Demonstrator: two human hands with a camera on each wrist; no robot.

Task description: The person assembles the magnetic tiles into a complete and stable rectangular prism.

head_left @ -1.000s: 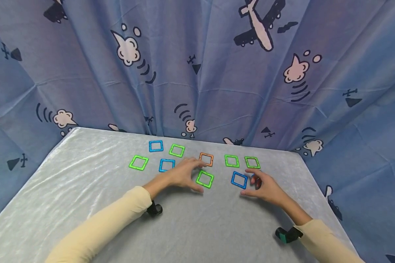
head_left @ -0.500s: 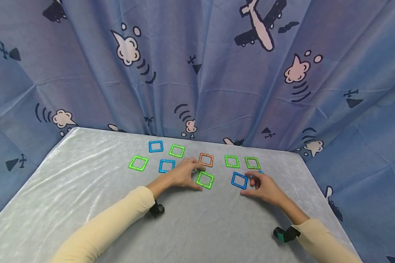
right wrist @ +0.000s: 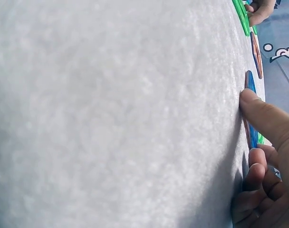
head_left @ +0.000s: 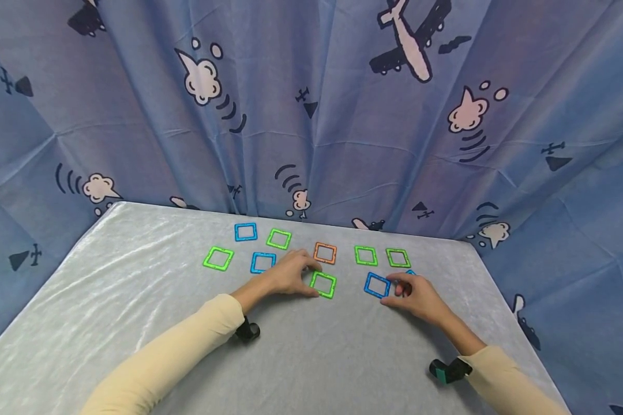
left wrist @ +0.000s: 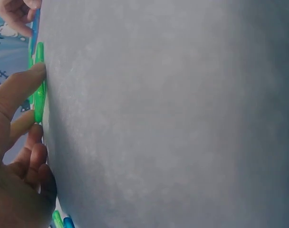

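In the head view my left hand [head_left: 289, 275] spans a green square magnetic tile [head_left: 334, 288], an open frame lying flat on the cloth. Its thumb is at the near edge and the index finger at the far edge. The left wrist view shows thumb and finger against the green tile [left wrist: 40, 99]. To the right, my right hand [head_left: 420, 297] pinches a blue square magnetic tile [head_left: 367, 284] at its right side, other fingers curled. In the right wrist view the thumb rests on the blue tile [right wrist: 252, 128]. Another blue tile [head_left: 411, 272] is mostly hidden behind the right hand.
Behind the hands lie an orange tile [head_left: 325, 244] and two green tiles [head_left: 366, 248]. Left of the left hand are two blue tiles [head_left: 246, 225] and two green tiles [head_left: 223, 249]. A patterned blue curtain [head_left: 311, 127] hangs behind the cloth-covered table [head_left: 332, 357].
The left thumb and fingers have closed in on the green tile. My right thumb and index finger have come onto the blue tile's edges. The tiles have hardly moved.
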